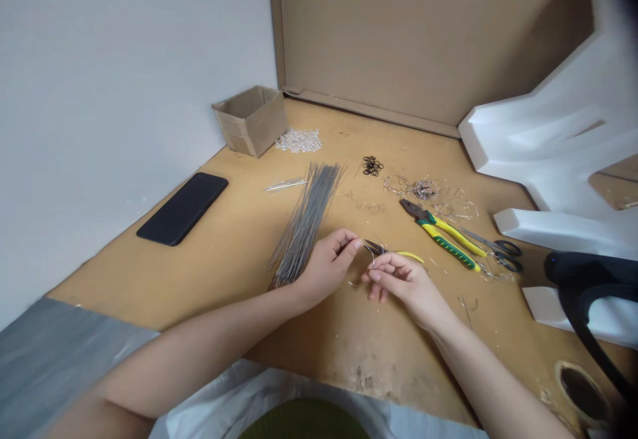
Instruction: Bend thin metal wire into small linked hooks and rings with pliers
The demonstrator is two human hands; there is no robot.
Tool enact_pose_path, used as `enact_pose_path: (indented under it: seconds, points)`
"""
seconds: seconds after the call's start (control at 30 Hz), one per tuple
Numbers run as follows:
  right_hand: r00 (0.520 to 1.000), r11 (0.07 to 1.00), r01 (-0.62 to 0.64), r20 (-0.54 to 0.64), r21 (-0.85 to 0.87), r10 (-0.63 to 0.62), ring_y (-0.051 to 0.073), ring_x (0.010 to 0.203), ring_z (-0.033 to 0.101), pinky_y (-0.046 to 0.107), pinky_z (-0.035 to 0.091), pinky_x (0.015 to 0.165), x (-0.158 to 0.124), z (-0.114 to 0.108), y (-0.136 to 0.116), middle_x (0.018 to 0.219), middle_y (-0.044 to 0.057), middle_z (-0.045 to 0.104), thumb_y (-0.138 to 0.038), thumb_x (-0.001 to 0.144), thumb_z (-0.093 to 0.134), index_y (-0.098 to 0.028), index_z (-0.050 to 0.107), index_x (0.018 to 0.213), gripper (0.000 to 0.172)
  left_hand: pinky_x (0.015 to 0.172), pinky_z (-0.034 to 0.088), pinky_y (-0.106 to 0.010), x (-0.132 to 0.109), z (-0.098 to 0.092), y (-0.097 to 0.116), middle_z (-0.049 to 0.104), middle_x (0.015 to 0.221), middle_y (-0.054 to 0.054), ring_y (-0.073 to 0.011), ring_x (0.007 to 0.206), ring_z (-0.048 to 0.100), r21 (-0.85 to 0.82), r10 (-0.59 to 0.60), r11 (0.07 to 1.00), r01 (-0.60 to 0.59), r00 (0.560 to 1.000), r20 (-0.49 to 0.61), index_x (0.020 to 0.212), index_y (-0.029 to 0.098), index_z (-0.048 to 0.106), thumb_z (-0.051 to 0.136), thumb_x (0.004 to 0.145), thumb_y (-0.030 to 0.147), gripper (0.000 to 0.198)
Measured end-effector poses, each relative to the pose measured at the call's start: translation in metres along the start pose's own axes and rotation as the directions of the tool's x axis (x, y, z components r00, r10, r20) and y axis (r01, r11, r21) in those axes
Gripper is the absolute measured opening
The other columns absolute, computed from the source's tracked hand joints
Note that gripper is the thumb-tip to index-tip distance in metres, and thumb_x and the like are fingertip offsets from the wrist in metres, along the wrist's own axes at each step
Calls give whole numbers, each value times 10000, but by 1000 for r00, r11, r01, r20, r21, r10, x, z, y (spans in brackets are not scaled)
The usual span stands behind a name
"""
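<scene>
My left hand [326, 267] pinches one end of a thin bent wire [371, 253] between thumb and forefinger. On the other side, my right hand [401, 285] grips the same wire with its fingertips, the remaining fingers loosely curled. Beyond the fingertips lie small pliers with dark jaws and a yellow handle [411, 256], partly hidden by my right hand. A thick bundle of straight grey wires [312, 216] rests beside my left hand, its near end partly covered by the wrist.
Larger yellow-green pliers [443, 234], scissors [506, 253] and tangled wire pieces [425, 190] lie right. Farther back are black rings [371, 165], clear beads [299, 139] and a cardboard box [254, 127]. A phone [183, 209] lies left; white foam [533, 140] borders the right.
</scene>
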State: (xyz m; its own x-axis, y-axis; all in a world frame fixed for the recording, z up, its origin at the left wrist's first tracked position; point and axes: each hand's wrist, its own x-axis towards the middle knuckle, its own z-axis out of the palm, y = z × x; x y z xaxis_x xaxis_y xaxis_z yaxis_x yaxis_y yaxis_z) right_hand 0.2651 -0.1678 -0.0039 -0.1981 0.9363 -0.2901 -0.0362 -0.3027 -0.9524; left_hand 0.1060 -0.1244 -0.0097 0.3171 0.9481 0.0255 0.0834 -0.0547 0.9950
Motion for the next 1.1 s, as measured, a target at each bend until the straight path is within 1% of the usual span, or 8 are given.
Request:
enact_pose_path:
  seconds: [0.13,0.33,0.53,0.63,0.77,0.87,1.0,1.1]
  points:
    - [1000,1000,5,3,2,-5,103,478,607,212,432,454,0,-2,-1,718,16,678,-361,754,626,-181,552,801,200,488,309,-195,1,-1,0,397,490,77,-63,446,358,-61,-54,996,58,997,61,746,169,478,464,821,379,223]
    - [999,997,47,10,-57,-46,102,497,618,212,463,479,0,-3,0,699,27,676,-371,794,578,-162,554,769,212,431,289,-180,1,0,-4,383,465,91,-43,391,341,-86,-77,993,86,992,99,752,163,479,486,811,387,231]
    - [997,991,72,-30,-112,-76,102,483,621,212,483,490,-1,-5,-3,666,18,674,-359,777,599,-159,545,745,210,398,322,-176,9,-5,-7,491,513,55,-52,385,433,-292,-147,932,216,960,240,782,146,523,444,830,424,294]
    - [994,988,82,-64,-131,-91,99,472,614,214,486,486,-1,-7,-5,644,13,670,-361,765,608,-160,551,728,212,421,357,-182,12,-9,-4,549,574,28,-62,419,488,-325,-162,912,252,946,279,791,137,552,479,813,410,284]
    - [992,984,89,-79,-153,-102,104,466,607,225,487,486,-1,-9,-7,624,10,663,-382,753,608,-164,551,717,228,482,397,-193,12,-13,3,569,628,15,-63,477,509,-286,-163,925,251,941,297,790,128,581,552,773,367,241]
    - [993,978,99,-52,-183,-110,105,483,606,229,486,506,-1,-10,-7,622,6,653,-382,753,606,-166,549,717,227,531,411,-195,13,-14,5,563,624,17,-62,518,510,-242,-152,942,231,940,306,749,124,589,578,755,353,230]
    - [992,966,120,0,-229,-123,107,530,610,237,491,552,-1,-12,-5,644,10,642,-379,785,571,-164,558,737,220,543,414,-191,15,-14,-2,554,604,28,-57,519,503,-151,-131,970,192,931,342,779,125,606,583,752,333,212]
    - [994,962,105,1,-253,-109,118,538,609,244,486,545,1,-13,-5,648,23,642,-416,822,503,-157,580,788,272,520,424,-196,15,-13,-6,573,606,19,-63,497,515,-84,-151,977,195,915,374,823,122,612,567,760,336,227]
